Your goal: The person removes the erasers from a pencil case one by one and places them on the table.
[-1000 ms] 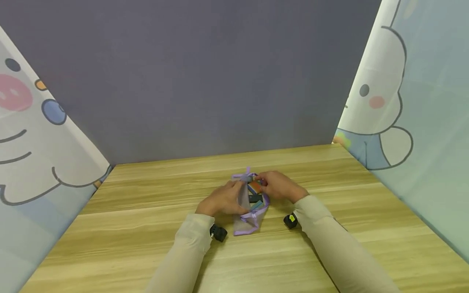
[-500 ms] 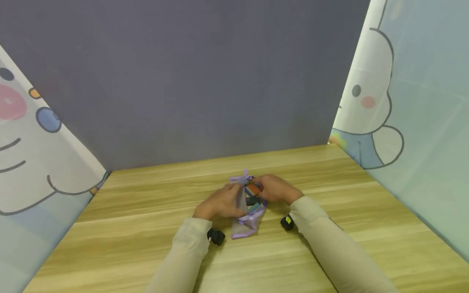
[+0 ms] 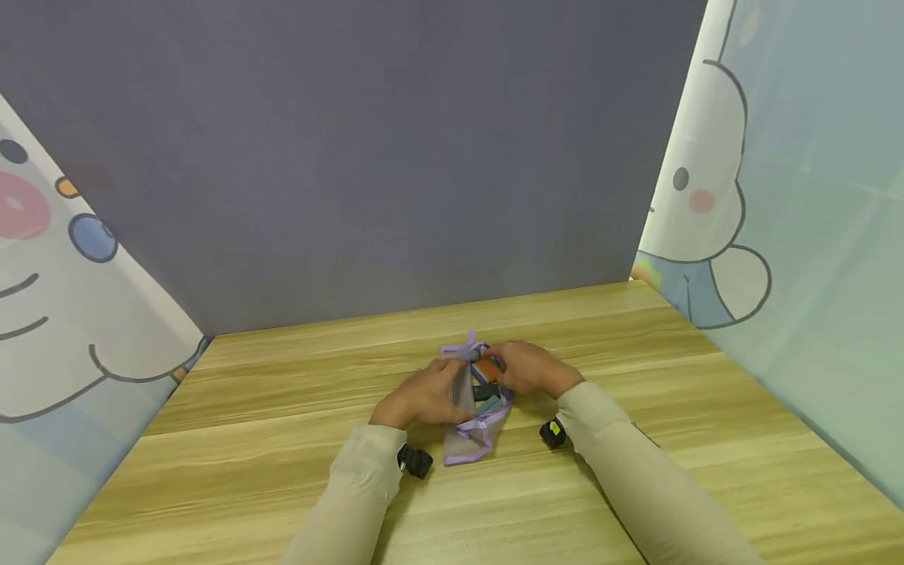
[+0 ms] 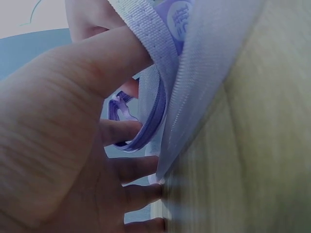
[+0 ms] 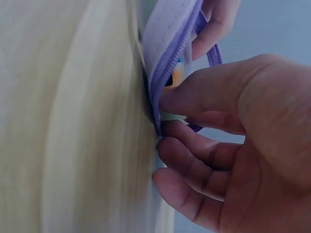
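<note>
Mesh bag, purple-trimmed, mouth gaping, on wood-grain table between left hand and right hand
Left hand: fingers spread, thumb hooked inside the mouth under the pale edge band; right hand: fingers bent at the opposite edge, thumb and index at the opening, cannot tell if pinching edge or contents; inside the bag, orange block just beside right fingertips, dark item between the hands, blue-grey piece near left thumb, to its right
</note>
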Motion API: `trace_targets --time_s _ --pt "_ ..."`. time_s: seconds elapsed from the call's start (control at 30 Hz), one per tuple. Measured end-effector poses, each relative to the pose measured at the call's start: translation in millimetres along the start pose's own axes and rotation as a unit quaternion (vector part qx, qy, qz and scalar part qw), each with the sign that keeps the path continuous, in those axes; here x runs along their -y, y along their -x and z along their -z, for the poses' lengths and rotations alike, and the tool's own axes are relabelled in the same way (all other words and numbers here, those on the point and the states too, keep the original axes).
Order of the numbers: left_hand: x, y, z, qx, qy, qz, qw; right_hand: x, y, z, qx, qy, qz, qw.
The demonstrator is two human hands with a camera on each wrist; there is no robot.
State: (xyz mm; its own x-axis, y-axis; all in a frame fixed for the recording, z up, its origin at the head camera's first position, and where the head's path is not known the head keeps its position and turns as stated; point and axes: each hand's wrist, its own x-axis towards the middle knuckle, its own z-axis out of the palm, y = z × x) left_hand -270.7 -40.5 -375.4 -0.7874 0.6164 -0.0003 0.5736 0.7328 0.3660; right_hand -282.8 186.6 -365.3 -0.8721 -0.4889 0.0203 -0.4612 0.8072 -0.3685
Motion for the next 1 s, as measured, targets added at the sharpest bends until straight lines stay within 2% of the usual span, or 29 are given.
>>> trace_targets --time_s 0.17,0.37,0.6,0.8,1.0 --pt "-1.1 0.4 2.7 0.0 0.003 -0.003 1.0 0.0 1.4 1.9 -0.006 0.015 0.005 1.0" --pt "-1.4 1.1 2.4 0.004 0.008 -0.005 0.9999 0.7 5.5 5.5 -0.008 -0.01 0.024 1.0" --pt "-2.9 0.6 0.9 0.001 0.0 -0.002 1.0 0.7 10.9 11.0 0.007 -0.03 -0.01 0.999" --pt "-3.1 -1.2 -2.1 0.009 -0.007 0.004 0.9999 0.2 10.2 8.9 -0.002 -0.001 -0.005 1.0" --pt "-2.4 -0.6 -2.8 0.006 -0.01 0.01 0.9999 0.6 7.7 7.1 -0.009 -0.008 -0.019 1.0"
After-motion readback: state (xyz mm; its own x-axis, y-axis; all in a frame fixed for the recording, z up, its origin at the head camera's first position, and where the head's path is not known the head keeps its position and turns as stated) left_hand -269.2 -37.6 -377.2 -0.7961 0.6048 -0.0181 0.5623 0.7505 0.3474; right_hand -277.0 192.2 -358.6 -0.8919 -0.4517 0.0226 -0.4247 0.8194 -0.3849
